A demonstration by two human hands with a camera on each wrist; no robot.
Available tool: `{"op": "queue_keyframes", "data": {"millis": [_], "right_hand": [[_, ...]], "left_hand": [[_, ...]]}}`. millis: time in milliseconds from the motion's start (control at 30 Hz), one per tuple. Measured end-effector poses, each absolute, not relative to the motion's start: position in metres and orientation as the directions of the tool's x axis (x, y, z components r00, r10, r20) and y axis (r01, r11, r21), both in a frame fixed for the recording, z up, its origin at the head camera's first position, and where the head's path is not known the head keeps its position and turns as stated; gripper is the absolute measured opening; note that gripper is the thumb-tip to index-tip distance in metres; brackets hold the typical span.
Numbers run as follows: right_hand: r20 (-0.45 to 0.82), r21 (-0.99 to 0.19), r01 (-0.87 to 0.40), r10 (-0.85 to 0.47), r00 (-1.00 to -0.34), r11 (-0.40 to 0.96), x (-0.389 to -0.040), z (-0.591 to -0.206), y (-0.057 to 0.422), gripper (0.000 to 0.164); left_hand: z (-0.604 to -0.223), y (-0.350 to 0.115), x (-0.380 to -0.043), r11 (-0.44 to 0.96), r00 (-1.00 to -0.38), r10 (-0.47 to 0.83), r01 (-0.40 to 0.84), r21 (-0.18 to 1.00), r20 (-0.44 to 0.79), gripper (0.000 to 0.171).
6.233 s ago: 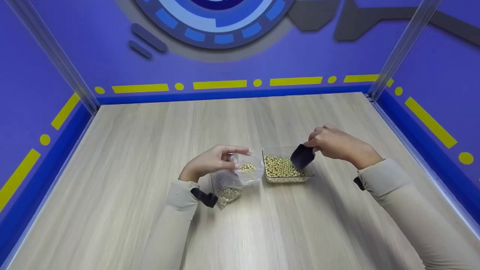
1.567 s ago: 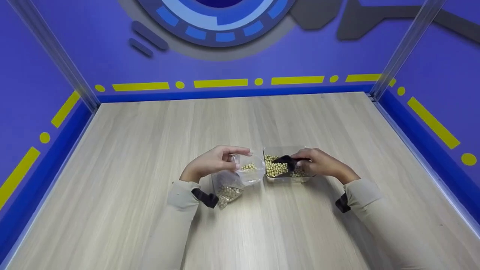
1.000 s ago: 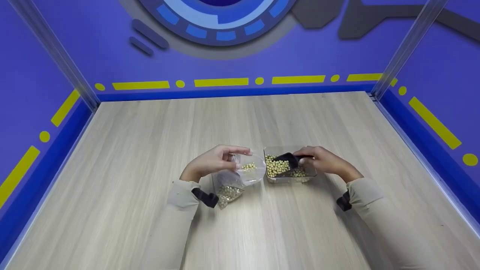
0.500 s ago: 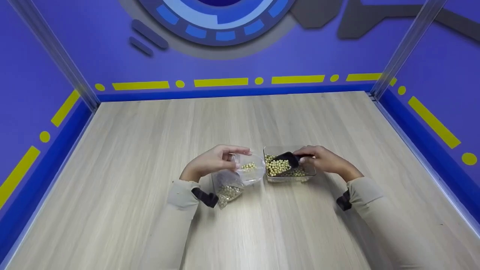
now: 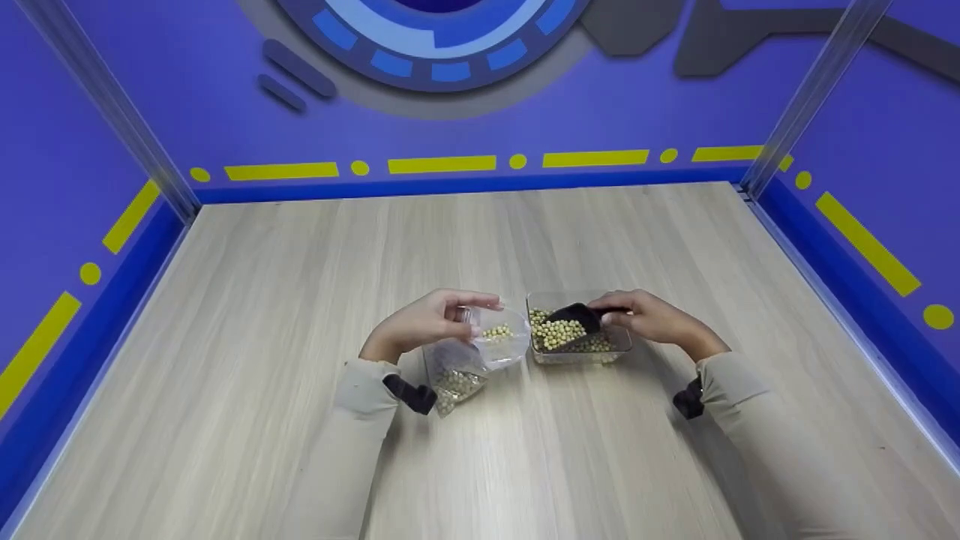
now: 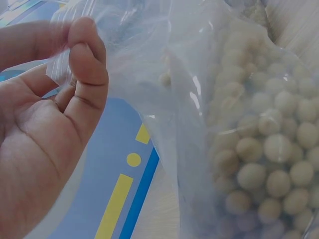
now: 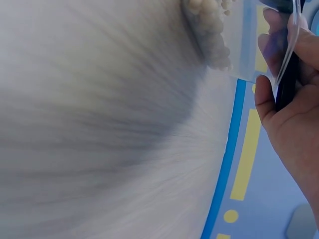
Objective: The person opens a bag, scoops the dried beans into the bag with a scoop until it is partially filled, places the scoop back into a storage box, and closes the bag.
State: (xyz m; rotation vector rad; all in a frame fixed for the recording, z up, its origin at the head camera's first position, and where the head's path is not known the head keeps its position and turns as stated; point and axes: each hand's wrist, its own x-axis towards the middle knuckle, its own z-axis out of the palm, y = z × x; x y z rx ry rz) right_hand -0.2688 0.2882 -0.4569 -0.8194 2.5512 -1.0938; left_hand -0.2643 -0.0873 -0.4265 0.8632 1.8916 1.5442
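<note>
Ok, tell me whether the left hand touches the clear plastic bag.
Touching: the left wrist view shows the left hand pinching the clear plastic bag's edge.

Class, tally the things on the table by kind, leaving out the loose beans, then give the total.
Plastic bags: 1
Clear containers: 1
Black scoops: 1
Hands, left and right: 2
Total: 5

Left hand (image 5: 424, 324) in a fingertip pinch, right hand (image 5: 651, 319) curled, forearms converging
</note>
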Motion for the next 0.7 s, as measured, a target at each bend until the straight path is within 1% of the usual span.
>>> {"op": "queue_keyframes", "data": {"millis": [300, 700], "right_hand": [[-0.032, -0.760, -0.351, -0.571, -0.820, 0.547, -0.2699, -0.4577, 0.2902, 0.033], [-0.020, -0.781, -0.342, -0.569, -0.822, 0.522, -0.2695, -0.4612, 0.2968, 0.033]], "left_hand": [[-0.4266, -0.0874, -0.2648, 0.143, -0.651, 0.759, 0.140, 0.980, -0.018, 0.058], [-0.4271, -0.0868, -0.2654, 0.142, -0.652, 0.758, 0.135, 0.981, -0.020, 0.057]]}}
